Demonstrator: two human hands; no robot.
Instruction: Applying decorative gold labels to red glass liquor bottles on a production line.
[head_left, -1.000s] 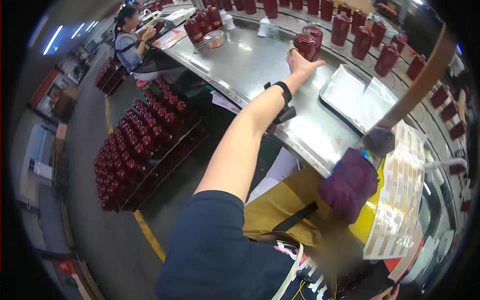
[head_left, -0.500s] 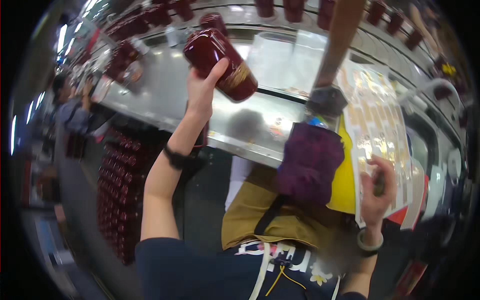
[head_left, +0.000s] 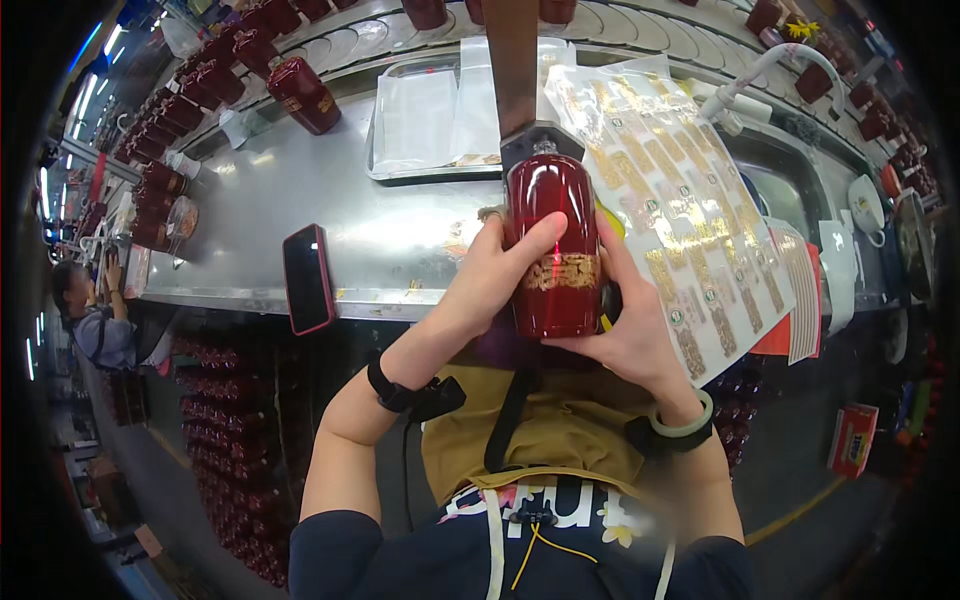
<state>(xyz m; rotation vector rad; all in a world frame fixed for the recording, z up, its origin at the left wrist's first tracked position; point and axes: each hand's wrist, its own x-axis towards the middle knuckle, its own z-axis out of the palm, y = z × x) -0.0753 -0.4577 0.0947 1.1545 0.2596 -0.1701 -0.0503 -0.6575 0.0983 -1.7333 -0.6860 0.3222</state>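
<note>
Left hand (head_left: pixel 488 278), right hand (head_left: pixel 640 330): grip closed round red bottle (head_left: pixel 550 205); gold band (head_left: pixel 562 272) looks on; decal sheet (head_left: pixel 690 210), right of bottle, still stocked.

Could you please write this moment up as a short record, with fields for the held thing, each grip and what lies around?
held thing: glossy dark red bottle with a gold band
left grip: on the bottle's left side, thumb across its front
right grip: on its right side and near its lower end
table: bare metal
front edge: phone, red rim, dark screen
beyond: tray with white sheets
right of bottle: clear sheet with gold patches
</note>
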